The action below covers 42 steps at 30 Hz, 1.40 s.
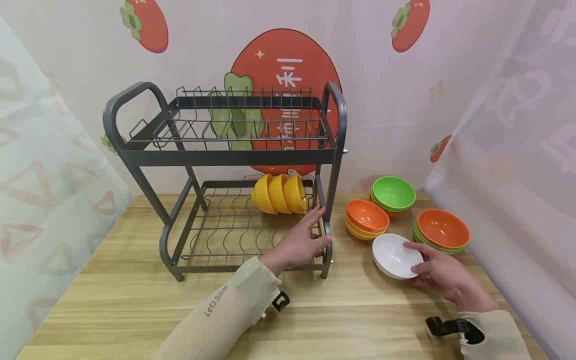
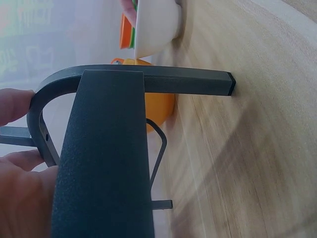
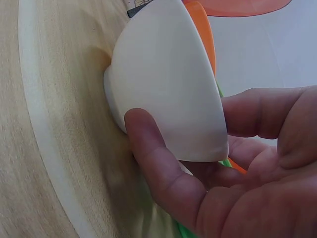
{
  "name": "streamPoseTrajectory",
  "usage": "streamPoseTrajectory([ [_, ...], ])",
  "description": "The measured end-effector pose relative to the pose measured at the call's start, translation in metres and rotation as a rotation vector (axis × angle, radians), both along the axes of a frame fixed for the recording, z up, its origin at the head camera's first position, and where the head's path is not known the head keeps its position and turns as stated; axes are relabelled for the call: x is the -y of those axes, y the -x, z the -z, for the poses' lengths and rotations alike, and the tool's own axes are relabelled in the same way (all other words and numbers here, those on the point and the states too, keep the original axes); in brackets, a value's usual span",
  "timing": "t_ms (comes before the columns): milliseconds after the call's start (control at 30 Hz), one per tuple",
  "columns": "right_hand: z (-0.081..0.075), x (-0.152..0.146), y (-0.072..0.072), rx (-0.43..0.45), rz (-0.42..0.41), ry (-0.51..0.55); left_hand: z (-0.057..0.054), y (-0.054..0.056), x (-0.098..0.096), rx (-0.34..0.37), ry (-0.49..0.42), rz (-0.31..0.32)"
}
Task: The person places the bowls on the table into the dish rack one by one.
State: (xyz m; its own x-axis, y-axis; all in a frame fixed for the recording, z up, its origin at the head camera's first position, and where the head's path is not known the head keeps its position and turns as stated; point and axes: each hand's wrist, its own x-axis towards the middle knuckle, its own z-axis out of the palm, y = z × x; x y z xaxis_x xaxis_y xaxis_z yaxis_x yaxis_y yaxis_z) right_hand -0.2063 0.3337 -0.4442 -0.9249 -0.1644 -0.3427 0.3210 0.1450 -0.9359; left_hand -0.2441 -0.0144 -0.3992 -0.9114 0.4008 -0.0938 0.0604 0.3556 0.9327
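A two-tier dark grey dish rack [image 1: 236, 158] stands at the left of the wooden table. My left hand [image 1: 301, 242] holds the right side of its lower frame [image 2: 109, 148]; in the left wrist view thumb and fingers lie on either side of the curved bar. With my right hand [image 1: 443, 272] I pinch the rim of a white bowl [image 1: 391, 257], thumb on one side of the wall and fingers on the other. The right wrist view shows the white bowl [image 3: 163, 84] tilted, its foot close over the table. Three yellow bowls [image 1: 280, 195] stand on edge in the lower tier.
Behind the white bowl are stacked bowls: an orange one [image 1: 366, 215] over yellow, a green one [image 1: 393, 193] over orange, and an orange one [image 1: 443, 228] over green. A printed cloth [image 1: 373, 100] hangs behind and at both sides of the table [image 1: 342, 320].
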Motion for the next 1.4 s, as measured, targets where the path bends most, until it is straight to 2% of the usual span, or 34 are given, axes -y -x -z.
streamPoseTrajectory([
  [333, -0.005, 0.000, -0.002, -0.018, -0.002, -0.017, 0.000, 0.000, 0.000, -0.013, 0.012, 0.001],
  [500, -0.020, 0.005, -0.007, -0.039, -0.026, -0.030, -0.001, -0.003, 0.000, -0.015, 0.025, -0.008],
  [600, -0.032, 0.013, -0.010, -0.069, -0.066, -0.001, -0.003, -0.006, -0.002, -0.018, 0.022, -0.017],
  [700, -0.043, 0.027, -0.014, -0.101, -0.124, 0.067, -0.007, -0.012, -0.003, -0.040, 0.030, -0.063],
  [800, -0.053, 0.042, -0.018, -0.117, -0.173, 0.125, -0.014, -0.022, -0.002, -0.098, 0.023, -0.158],
  [900, -0.062, 0.057, -0.023, -0.138, -0.207, 0.157, -0.022, -0.034, 0.002, -0.116, -0.074, -0.203],
  [967, -0.067, 0.066, -0.024, -0.162, -0.236, 0.176, -0.027, -0.041, 0.007, -0.080, -0.193, -0.168],
  [1100, -0.074, 0.084, -0.027, -0.207, -0.287, 0.208, -0.035, -0.049, 0.017, 0.085, -0.377, -0.008],
  [1233, -0.080, 0.099, -0.028, -0.224, -0.317, 0.239, -0.037, -0.054, 0.025, 0.210, -0.477, 0.106],
  [1400, -0.082, 0.112, -0.027, -0.217, -0.331, 0.280, -0.032, -0.055, 0.029, 0.254, -0.548, 0.147],
])
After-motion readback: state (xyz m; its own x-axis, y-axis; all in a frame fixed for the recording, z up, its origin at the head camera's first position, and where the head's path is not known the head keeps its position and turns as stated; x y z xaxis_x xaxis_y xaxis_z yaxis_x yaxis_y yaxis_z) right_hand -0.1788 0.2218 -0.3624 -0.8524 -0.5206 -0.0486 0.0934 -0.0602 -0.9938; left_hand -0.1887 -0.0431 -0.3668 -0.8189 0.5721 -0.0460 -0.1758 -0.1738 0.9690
